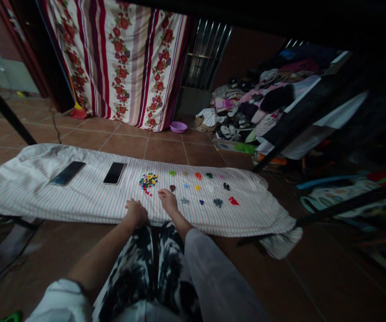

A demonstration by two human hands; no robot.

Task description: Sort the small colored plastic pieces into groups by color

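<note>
Beyond the half-spread left hand [137, 212], mixed pieces [149, 180] seem mid-sorting, needing fine pinches from the bunched right hand [168, 200], contents unclear.

Multicoloured pieces [149, 180] too small to identify.

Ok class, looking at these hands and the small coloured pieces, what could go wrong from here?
The right hand is close to the brown pile and might nudge it. The mixed-colour pile lies loose, so a careless brush could scatter it. The left hand is by the striped cloth's near edge; a tug could shift the piles.
</note>
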